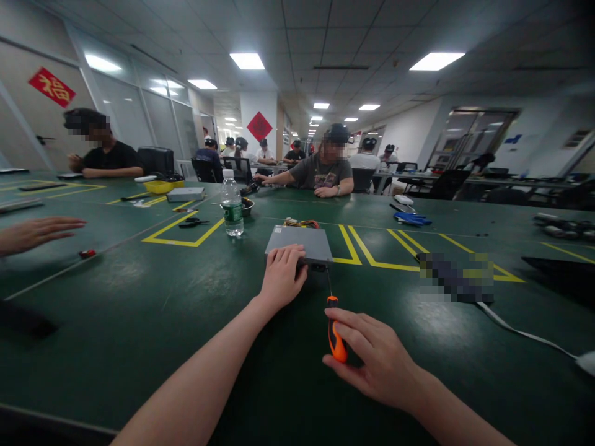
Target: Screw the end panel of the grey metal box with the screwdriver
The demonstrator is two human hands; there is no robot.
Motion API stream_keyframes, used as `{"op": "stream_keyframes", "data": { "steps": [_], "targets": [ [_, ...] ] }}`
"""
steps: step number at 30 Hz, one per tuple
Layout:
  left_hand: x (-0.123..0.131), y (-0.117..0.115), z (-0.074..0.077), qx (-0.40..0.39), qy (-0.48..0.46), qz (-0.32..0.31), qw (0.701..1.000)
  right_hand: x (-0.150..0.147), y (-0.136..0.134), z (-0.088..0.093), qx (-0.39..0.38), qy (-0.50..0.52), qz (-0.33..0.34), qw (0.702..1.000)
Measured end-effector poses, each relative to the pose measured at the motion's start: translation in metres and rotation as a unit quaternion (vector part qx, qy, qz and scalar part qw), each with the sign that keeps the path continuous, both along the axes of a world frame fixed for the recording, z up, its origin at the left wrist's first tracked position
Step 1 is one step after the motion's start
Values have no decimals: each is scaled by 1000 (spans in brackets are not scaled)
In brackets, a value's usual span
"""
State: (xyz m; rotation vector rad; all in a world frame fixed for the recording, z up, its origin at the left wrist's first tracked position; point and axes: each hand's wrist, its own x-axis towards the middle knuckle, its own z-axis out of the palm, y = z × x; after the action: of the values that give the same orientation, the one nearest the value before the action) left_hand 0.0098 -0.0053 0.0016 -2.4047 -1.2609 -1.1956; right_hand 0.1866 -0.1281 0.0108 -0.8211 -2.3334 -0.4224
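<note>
A flat grey metal box lies on the green table straight ahead, with coloured wires showing behind it. My left hand rests on its near left corner, fingers curled over the edge. My right hand is closed round the orange and black handle of a screwdriver. The thin shaft points away from me, its tip at the box's near edge.
A water bottle and a small bowl stand behind the box on the left. Another person's hand reaches in from the left, near a small red object. A white cable runs along the right. Several people sit at the far side.
</note>
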Motion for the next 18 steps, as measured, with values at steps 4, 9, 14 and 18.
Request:
{"op": "stream_keyframes", "data": {
  "steps": [4,9,14,18],
  "targets": [
    [0,0,0,2,-1,2,1000,-1,-3,4,-35,-58,-15,998],
    [0,0,0,3,1,0,1000,0,-2,2,8,-26,9,1000],
    [0,1,-2,8,-6,-1,1000,2,1,-3,32,10,-1,999],
    [0,2,-2,11,-8,-2,1000,1,-2,2,3,-50,-12,999]
  ]
}}
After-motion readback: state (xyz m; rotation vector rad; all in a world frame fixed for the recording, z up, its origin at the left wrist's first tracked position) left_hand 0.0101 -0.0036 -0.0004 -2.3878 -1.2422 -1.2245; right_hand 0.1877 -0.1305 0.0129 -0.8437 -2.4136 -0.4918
